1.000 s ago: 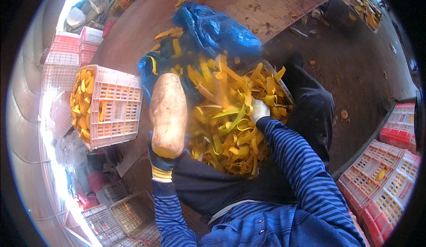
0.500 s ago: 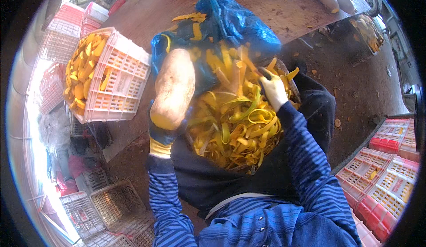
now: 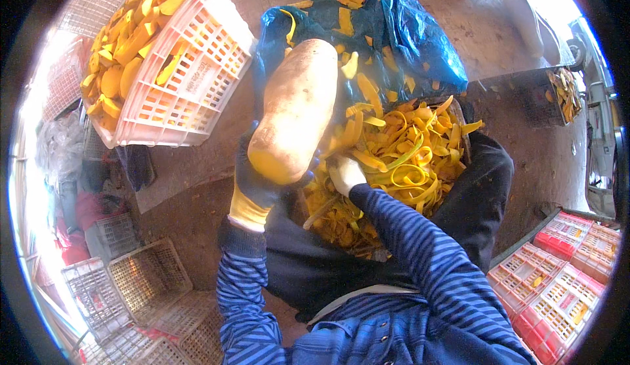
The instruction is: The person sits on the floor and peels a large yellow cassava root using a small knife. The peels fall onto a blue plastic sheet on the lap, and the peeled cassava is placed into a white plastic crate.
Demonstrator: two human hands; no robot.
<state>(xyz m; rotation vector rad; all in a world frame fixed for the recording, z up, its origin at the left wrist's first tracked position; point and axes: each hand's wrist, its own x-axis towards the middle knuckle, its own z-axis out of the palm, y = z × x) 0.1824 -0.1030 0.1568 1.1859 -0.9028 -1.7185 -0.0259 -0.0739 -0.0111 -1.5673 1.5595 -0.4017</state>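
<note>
My left hand (image 3: 257,180), in a dark-palmed glove with a yellow cuff, is closed around the lower end of a long tan squash (image 3: 298,106). The squash stands tilted, its orange cut end toward me. To its right, my right hand (image 3: 345,173), in a pale glove, reaches into a heap of orange and yellow-green peelings (image 3: 420,168) between my knees. Strips of peel lie around this hand, and its fingers are hidden, so whether it holds anything does not show. A blue plastic sheet or bag (image 3: 413,30), scattered with peel, lies beyond the heap.
At the left stands a pale pink crate (image 3: 197,69) full of orange squash pieces. Several empty crates (image 3: 147,279) lie at lower left; red and white crates (image 3: 558,279) are at lower right. More whole squash (image 3: 523,20) rest at the far right.
My right hand has moved left and nearer to me, from the heap's right side toward the squash. The left hand still grips the squash, now appearing higher and farther right as the view shifted.
</note>
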